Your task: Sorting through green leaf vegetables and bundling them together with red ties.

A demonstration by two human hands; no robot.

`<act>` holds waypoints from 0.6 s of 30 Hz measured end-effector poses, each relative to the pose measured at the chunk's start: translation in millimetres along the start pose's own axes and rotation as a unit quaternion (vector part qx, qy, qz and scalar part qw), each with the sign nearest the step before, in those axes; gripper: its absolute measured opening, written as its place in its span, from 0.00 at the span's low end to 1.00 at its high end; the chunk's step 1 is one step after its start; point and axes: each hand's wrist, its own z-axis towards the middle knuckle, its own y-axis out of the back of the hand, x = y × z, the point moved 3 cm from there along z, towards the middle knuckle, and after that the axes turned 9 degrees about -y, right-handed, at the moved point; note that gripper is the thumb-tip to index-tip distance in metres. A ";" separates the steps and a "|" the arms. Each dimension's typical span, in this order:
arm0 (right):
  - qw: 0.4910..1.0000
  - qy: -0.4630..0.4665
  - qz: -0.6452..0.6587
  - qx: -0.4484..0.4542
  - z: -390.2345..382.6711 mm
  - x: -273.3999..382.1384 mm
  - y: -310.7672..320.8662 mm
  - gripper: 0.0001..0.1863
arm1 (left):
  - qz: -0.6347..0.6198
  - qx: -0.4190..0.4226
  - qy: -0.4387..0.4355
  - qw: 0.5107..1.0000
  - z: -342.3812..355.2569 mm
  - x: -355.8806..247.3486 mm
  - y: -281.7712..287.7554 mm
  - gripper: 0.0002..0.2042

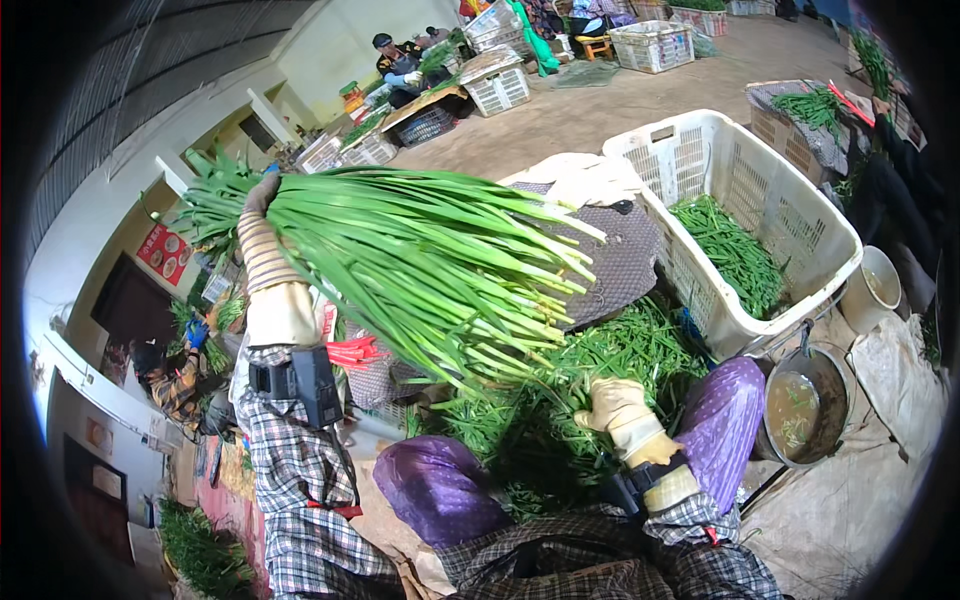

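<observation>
A big bunch of garlic chives (430, 245) stretches across the middle, leafy tips at left and pale stalk ends at right. My left hand (262, 195), in a dark-fingered glove with a striped cuff, is closed around it near the leaf tips. My right hand (618, 410), in a cream glove, is low over a heap of loose greens (630, 345) between my purple-covered knees. Its fingers are curled at the greens; whether they grip any is hidden. A dark patterned cloth pad (625, 260) lies under the stalk ends.
A white plastic crate (735, 240) holds more greens at right. Beside it stand a metal bucket of murky water (805, 405) and a pale bucket (875, 285). Red strips (352, 352) lie below the bunch. Co-workers (395, 65) sit among crates at the back and sides.
</observation>
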 end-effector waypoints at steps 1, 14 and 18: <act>1.000 -0.023 -0.003 -0.005 -1.5 -6.2 17.7 0.40 | -0.032 0.017 -0.016 0.999 -3.5 2.9 -9.3 0.17; 0.409 -0.068 0.886 0.205 -57.7 56.6 69.9 0.23 | -0.260 -0.019 -0.065 0.963 -48.1 74.7 -24.8 0.12; 0.792 0.061 0.605 0.058 -35.7 20.1 14.9 0.19 | -0.302 -0.012 -0.008 0.953 -49.1 102.9 -55.1 0.14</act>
